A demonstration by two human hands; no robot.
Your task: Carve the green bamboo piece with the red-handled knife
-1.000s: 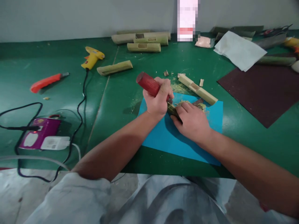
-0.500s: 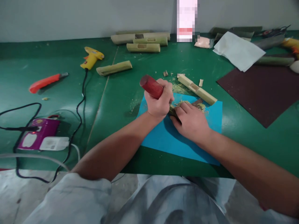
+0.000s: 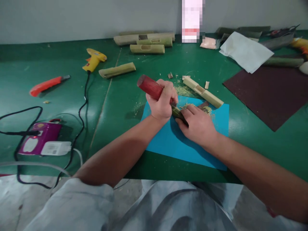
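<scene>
My left hand [image 3: 161, 102] is wrapped round the red wooden handle [image 3: 149, 86] of a tool whose working end is hidden behind my fingers. My right hand [image 3: 198, 125] presses down on a dark green bamboo piece [image 3: 178, 113] lying on a blue sheet [image 3: 178, 144]. The tool meets the bamboo between my two hands. Pale shavings [image 3: 192, 106] are piled just beyond my right hand. A pale bamboo piece with a cut slot [image 3: 202, 92] lies at the sheet's far edge.
On the green table [image 3: 125, 96] lie a yellow glue gun [image 3: 94, 60], an orange utility knife [image 3: 47, 84], a purple power strip [image 3: 39, 141] with cables, several slotted bamboo tubes [image 3: 147, 48], a white cloth [image 3: 245, 51] and a dark brown sheet [image 3: 269, 96].
The red handle tipped up and toward my right hand half a second ago, then swung back left and lower. My right hand and the bamboo stayed in place.
</scene>
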